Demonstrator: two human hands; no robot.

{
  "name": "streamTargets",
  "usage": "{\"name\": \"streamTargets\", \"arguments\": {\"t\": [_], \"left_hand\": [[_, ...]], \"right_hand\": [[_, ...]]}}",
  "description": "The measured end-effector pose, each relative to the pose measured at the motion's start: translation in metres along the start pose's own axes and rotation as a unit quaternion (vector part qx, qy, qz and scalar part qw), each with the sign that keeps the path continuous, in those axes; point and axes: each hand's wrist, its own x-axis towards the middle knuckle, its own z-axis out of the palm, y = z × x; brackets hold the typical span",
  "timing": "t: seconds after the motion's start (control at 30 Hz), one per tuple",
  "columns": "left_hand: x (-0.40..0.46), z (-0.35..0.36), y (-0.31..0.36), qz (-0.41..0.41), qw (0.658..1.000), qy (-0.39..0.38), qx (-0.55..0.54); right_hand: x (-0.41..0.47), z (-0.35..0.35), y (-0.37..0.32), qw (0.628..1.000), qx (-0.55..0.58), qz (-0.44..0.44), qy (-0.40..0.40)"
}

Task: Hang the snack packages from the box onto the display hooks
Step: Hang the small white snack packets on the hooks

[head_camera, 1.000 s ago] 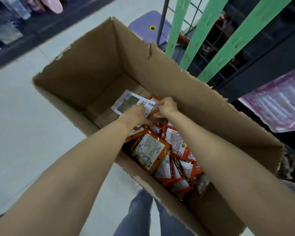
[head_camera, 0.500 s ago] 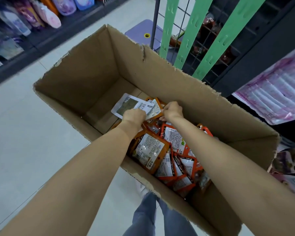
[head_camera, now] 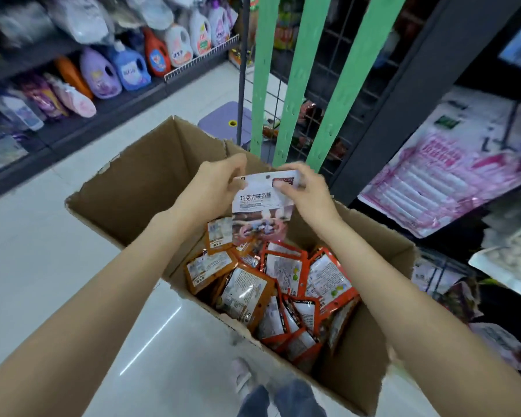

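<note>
You hold a flat, glossy white packet [head_camera: 263, 206] upright at the centre of the frame, above a torn brown cardboard box [head_camera: 139, 188]. Your left hand [head_camera: 215, 188] pinches its upper left corner; your right hand [head_camera: 306, 191] pinches the upper right, thumb on the front. A small punched hole shows at its top edge. Below, shiny orange packets [head_camera: 271, 284] lie heaped in the box. Pale glossy floor tiles [head_camera: 42, 251] spread lower left; green perforated strips [head_camera: 301, 70] hang on a wire rack at top centre; detergent bottles [head_camera: 127, 67] line the upper-left shelf.
</note>
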Motion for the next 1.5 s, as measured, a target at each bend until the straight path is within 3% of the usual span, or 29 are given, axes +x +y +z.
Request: {"name": "streamTargets", "arguments": {"t": [0.2, 0.3, 0.43, 0.53, 0.73, 0.87, 1.07, 1.27, 1.5], "left_hand": [[0.011, -0.006, 0.095, 0.034, 0.969, 0.128, -0.206], [0.02, 0.002, 0.145, 0.058, 0.953, 0.122, -0.271], [0.032, 0.021, 0.22, 0.125, 0.968, 0.056, -0.209], [0.032, 0.038, 0.293, 0.175, 0.964, 0.059, -0.192], [0.011, 0.097, 0.452, 0.234, 0.938, 0.079, -0.244], [-0.008, 0.139, 0.546, 0.249, 0.923, 0.048, -0.29], [-0.033, 0.196, 0.669, 0.279, 0.9, 0.009, -0.334], [-0.031, 0.222, 0.749, 0.3, 0.918, -0.015, -0.259], [-0.005, 0.232, 0.785, 0.266, 0.938, -0.032, -0.22]], "right_hand": [[-0.029, -0.089, -0.042, 0.988, 0.103, -0.026, 0.116], [-0.05, -0.14, -0.052, 0.981, 0.117, -0.035, 0.149], [-0.096, -0.219, -0.058, 0.978, 0.099, -0.053, 0.175], [-0.139, -0.284, -0.058, 0.971, 0.081, -0.066, 0.213], [-0.239, -0.412, -0.045, 0.942, 0.056, -0.122, 0.309], [-0.303, -0.487, -0.032, 0.92, 0.037, -0.144, 0.364], [-0.386, -0.574, -0.006, 0.879, 0.01, -0.119, 0.461], [-0.422, -0.639, 0.005, 0.864, 0.022, -0.085, 0.496], [-0.407, -0.68, 0.009, 0.858, 0.011, -0.045, 0.511]]}}
